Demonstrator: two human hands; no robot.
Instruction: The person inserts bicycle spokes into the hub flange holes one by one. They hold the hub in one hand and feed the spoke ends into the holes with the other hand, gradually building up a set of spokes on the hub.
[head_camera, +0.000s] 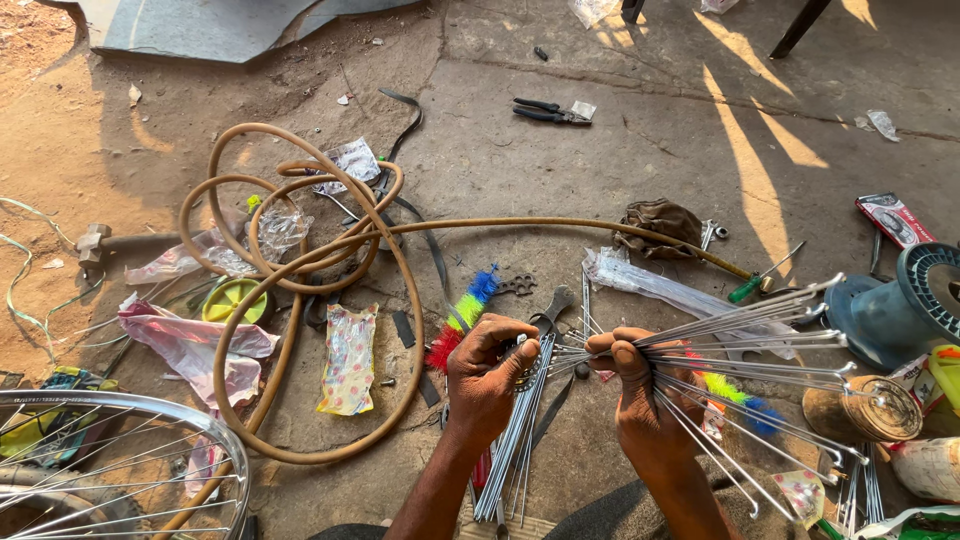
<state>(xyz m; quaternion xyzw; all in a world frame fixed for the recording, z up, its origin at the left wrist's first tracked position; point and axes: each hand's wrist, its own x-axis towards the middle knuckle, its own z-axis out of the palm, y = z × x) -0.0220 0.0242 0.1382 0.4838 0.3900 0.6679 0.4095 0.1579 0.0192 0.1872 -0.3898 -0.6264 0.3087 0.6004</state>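
While the right hand (640, 385) is clenched around a fanned bundle of thin steel spokes (760, 345), the left hand (487, 375) closes its fingers on a few more at the hub end, just beside it. The spokes spread rightward from the right hand, their bent heads pointing toward a blue spool (900, 305). More loose spokes (515, 445) hang straight down below the left hand. They look light, stiff yet springy, smooth and likely slippery, so a firm grip near the gathered ends seems best. Left of the hands lies a coiled tan rubber hose (300, 260) on dusty concrete; far below-left of them, a shiny wheel rim (215, 425). Above the hands, black pliers (545, 112) rest on the ground.
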